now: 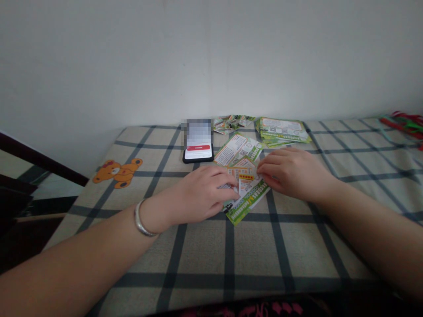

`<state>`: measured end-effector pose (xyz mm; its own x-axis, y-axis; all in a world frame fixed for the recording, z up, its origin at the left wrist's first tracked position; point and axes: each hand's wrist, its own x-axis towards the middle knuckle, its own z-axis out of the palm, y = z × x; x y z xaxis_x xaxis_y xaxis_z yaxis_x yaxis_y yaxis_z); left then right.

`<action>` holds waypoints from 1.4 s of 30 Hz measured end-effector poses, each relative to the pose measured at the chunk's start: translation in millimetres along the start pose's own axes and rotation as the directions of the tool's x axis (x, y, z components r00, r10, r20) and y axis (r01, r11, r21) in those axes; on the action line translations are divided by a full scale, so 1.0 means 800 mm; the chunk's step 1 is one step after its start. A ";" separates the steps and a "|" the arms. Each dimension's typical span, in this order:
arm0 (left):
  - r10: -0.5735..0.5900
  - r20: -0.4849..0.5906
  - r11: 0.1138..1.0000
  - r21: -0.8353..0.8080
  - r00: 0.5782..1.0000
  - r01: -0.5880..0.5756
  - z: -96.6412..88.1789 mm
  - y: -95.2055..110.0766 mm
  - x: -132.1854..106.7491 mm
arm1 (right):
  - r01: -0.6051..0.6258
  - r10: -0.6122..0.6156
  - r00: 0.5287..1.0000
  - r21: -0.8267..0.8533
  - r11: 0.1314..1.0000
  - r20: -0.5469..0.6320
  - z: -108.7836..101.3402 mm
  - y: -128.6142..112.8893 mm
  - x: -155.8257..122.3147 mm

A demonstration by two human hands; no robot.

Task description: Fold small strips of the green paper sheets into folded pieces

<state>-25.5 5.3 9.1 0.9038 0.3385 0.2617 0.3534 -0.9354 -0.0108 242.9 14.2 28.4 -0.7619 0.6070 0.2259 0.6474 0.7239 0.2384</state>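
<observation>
My left hand [205, 192], with a silver bangle on its wrist, has its fingers curled together at the left edge of a small folded paper [246, 177] with orange and yellow print. At the paper's right side, my right hand [291, 174] pinches with thumb and fingers. Exactly where the fingertips grip is partly hidden. Under the paper and hands lies a green-and-white leaflet [246, 207] with large lettering, set at a slant. Just behind it another green-and-white leaflet [233, 149] shows rows of small text.
A phone [198, 155] with a lit screen, partly pixelated, stands near the wall. Small packets [231, 123] lie in a heap beside it, left of a stack of green leaflets [280, 130]. A bear figure [118, 173] is on the checked tablecloth [205, 259]. Red and green items [406, 125] sit far right.
</observation>
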 end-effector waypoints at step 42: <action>-0.002 -0.082 0.980 0.199 0.997 0.019 0.001 -0.007 0.003 | -0.060 0.111 0.988 0.390 0.919 -0.110 0.014 -0.016 0.014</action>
<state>-24.8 11.2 9.2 0.8803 0.3312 0.3396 0.4111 -0.8899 -0.1977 225.9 15.0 17.6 -0.6785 0.6437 0.3539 0.6333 0.7567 -0.1623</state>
